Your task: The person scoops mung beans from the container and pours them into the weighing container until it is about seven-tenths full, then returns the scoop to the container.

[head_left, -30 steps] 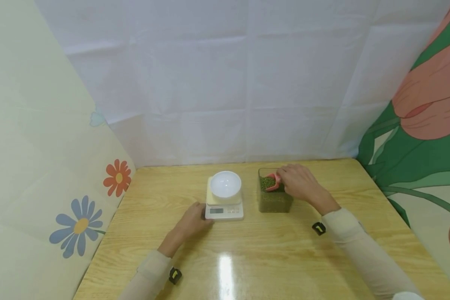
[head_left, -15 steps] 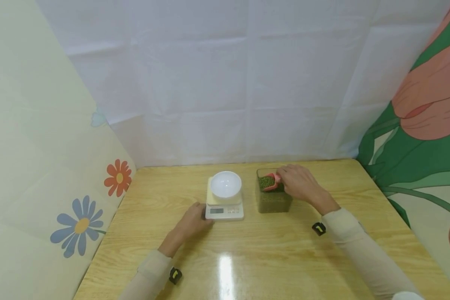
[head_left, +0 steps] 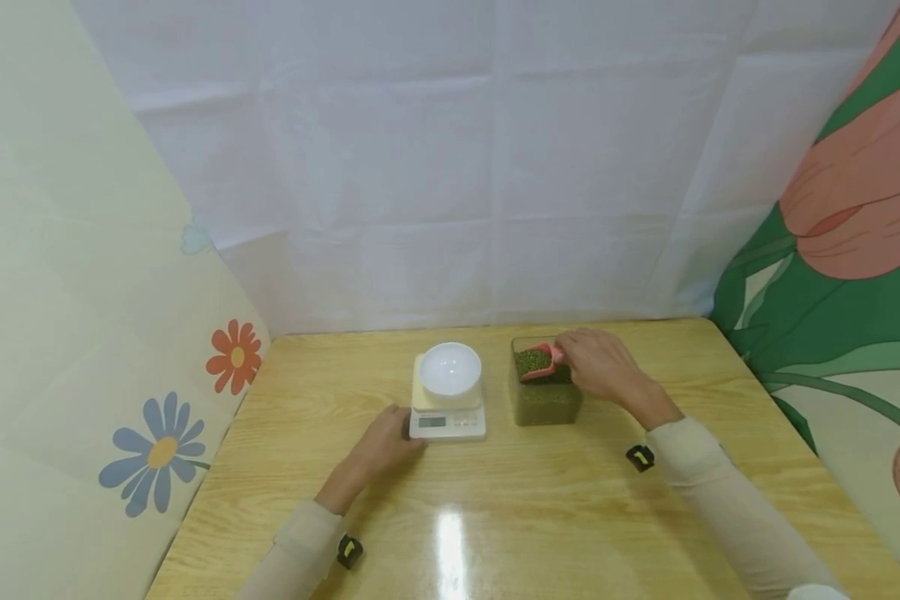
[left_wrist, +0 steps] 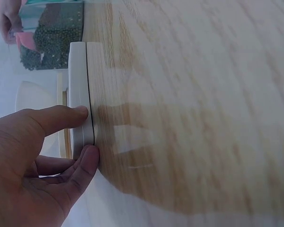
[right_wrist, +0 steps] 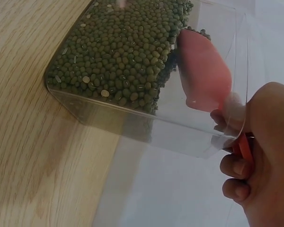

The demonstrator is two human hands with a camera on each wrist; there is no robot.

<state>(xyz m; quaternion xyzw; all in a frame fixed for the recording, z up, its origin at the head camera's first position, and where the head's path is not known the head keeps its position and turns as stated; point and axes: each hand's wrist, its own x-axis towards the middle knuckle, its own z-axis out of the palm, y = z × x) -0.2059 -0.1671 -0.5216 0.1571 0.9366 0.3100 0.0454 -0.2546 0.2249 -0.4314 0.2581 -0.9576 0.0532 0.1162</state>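
My right hand grips the handle of a red scoop at the rim of a clear square container. The scoop's bowl dips inside, against green mung beans that lie heaped in the container. To the left stands a white kitchen scale with a white bowl on its cream platform. My left hand holds the scale's front left corner. In the left wrist view its thumb presses the front edge and the fingers bend round the side.
Scale and container stand side by side on a wood-grain table, with a narrow gap between them. A white cloth hangs behind the table's back edge. Flower-printed sheets close off the left side and right side.
The clear container has shifted slightly left with the scoop in it. My right hand keeps its grip on the scoop, and my left hand stays at the scale.
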